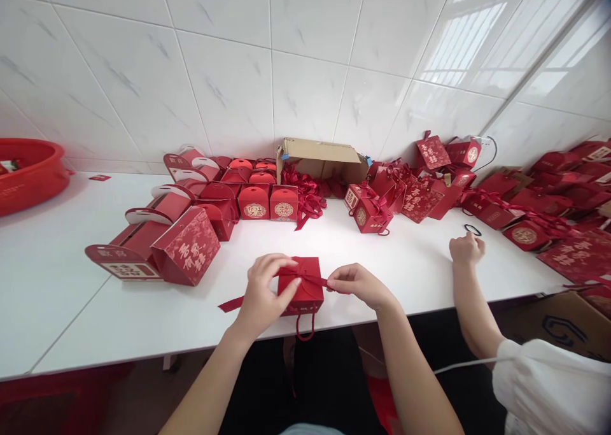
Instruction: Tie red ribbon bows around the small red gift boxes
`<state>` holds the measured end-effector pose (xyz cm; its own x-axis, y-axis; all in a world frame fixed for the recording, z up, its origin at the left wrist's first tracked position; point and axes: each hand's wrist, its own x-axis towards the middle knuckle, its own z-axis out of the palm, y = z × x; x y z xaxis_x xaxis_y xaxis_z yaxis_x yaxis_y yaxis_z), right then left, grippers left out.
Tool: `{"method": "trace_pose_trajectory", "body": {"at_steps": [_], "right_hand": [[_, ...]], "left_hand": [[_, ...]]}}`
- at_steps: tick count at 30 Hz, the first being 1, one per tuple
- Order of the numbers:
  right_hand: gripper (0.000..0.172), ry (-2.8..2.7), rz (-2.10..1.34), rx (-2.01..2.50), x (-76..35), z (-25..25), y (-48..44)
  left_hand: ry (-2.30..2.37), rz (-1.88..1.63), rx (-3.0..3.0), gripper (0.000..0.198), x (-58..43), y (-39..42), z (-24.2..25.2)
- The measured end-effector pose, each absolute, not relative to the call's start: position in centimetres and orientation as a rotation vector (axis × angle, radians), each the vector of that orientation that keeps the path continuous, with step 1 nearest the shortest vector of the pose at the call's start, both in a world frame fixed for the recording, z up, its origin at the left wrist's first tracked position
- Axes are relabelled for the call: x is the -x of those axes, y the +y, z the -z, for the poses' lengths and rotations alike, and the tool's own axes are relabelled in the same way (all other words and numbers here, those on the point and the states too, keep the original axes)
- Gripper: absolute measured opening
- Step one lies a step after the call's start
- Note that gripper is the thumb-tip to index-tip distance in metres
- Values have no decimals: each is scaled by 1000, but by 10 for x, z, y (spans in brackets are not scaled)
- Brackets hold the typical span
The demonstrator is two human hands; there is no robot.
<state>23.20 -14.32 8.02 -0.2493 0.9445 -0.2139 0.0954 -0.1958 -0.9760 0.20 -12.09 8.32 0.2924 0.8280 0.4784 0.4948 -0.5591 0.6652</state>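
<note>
A small red gift box (pixel 312 293) sits near the front edge of the white table, with a red cord handle (pixel 305 334) hanging over that edge. Across its top runs a red ribbon (pixel 312 281), crossed or knotted at the middle. My left hand (pixel 268 288) rests on the box's left side, thumb and fingertips curved onto the ribbon at its top. One ribbon tail (pixel 231 304) sticks out to the left beneath that hand. To the right of the box, my right hand (pixel 359 285) pinches the other ribbon end between thumb and fingers.
Several red boxes (pixel 186 244) stand at the left. A cardboard carton (pixel 324 149) at the wall holds red ribbons (pixel 310 196). More boxes (pixel 367 209) are piled rightward. A co-worker's fist (pixel 466 249) rests beside a black ring (pixel 472 230). A red basin (pixel 28 174) stands far left.
</note>
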Motion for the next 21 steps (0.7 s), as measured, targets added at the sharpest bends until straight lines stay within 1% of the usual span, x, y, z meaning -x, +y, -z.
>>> {"method": "trace_pose_trajectory", "body": {"at_steps": [3,7,13,21], "right_hand": [[27,-1302,-1513,1274,-227,-85,-142],[27,-1256,-1440,1303,-223,-91,-143],[28,-1363,-1333,1385,-225,-100,-150],[32,-1513,-1219,1446,-225,-104,-162]], "left_hand": [[1053,-997,-2386,11,-21,-125,-95],[1054,-976,-2501,5,-40,-124,-97],[1131,-973,-2534,12,-41,-118,-94],[1163,-1023,-2568,17,-40,-114,-93]]}}
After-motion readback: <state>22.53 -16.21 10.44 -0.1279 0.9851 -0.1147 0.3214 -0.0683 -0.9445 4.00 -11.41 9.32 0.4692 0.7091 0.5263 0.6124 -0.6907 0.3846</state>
